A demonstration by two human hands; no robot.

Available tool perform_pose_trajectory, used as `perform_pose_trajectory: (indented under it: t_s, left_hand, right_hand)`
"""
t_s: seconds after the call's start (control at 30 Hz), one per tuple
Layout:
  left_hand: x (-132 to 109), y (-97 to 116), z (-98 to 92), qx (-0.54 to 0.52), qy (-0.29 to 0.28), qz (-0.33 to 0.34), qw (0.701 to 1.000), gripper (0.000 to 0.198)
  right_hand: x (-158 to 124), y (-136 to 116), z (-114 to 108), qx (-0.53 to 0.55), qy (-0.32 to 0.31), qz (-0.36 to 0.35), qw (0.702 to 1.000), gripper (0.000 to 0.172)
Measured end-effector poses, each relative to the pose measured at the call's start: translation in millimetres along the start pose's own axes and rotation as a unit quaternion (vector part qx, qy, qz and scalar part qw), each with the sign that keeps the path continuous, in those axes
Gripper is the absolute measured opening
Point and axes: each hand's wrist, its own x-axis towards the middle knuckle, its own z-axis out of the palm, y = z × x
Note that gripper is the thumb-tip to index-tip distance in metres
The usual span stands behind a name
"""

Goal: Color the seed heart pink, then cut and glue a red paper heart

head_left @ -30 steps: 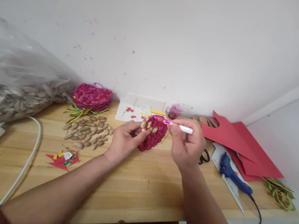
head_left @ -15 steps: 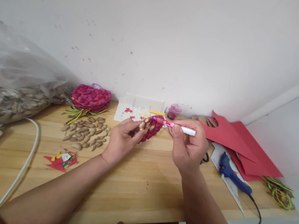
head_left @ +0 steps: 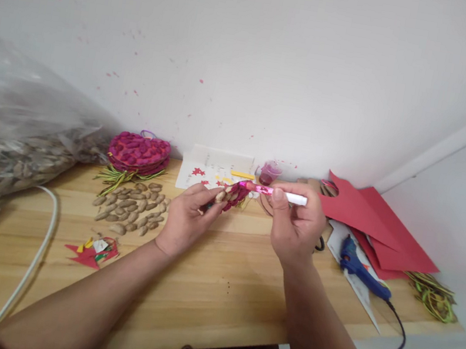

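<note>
L hand (head_left: 190, 212) has the magenta-&-tan peanut piece (head_left: 236, 196) pinched btwn thumb & fingers, tilted nearly edge-on above the table (head_left: 195, 293). R hand (head_left: 299, 224) has its thumb & fingers closed on a white-handled applicator (head_left: 294, 199), pink end right at the piece's top edge, can't tell if it's actually touching. Rel. to the piece: white sheet (head_left: 189, 167) w/ red cutouts (head_left: 198, 172) just behind, stained cup (head_left: 268, 174) behind & a bit rt, loose peanuts (head_left: 118, 229) to the left, blue glue gun (head_left: 363, 274) well off rt.
</note>
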Motion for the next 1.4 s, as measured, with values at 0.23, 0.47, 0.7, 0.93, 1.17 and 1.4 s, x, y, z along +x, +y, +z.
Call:
perform_pose_trajectory:
  t_s: [0.23, 0.47, 0.7, 0.93, 1.17, 1.4]
  left_hand:
    - [1.7, 1.6, -0.4, 0.005, -0.001, -0.015, 1.000, 0.023]
    - [1.3, -1.7, 0.3, 0.002, -0.008, -0.009, 1.000, 0.022]
    - [2.3, 1.6, -0.5, 0.003, -0.015, -0.002, 1.000, 0.021]
    - [1.1, -0.5, 0.5, -0.003, -0.005, -0.007, 1.000, 0.020]
    - [2.0, 0.8, 0.0, -0.018, -0.005, -0.008, 1.000, 0.020]
    - [1.7, -1.8, 1.0, -0.004, -0.007, -0.003, 1.000, 0.022]
  right_hand:
    - [-0.4, -0.5, 0.6, 0.016, -0.004, 0.005, 1.000, 0.010]
    - [0.3, -4.2, -1.9, 0.032, -0.033, -0.009, 0.999, 0.006]
    - [-0.4, -6.7, -3.9, 0.010, -0.050, -0.032, 0.998, 0.006]
    - [0.0, -4.2, -2.8, 0.007, -0.020, -0.016, 1.000, 0.008]
    - [-0.9, -4.6, -3.3, 0.023, -0.046, -0.019, 0.998, 0.006]
    - [0.6, -3.3, -3.9, 0.012, -0.028, -0.025, 0.999, 0.005]
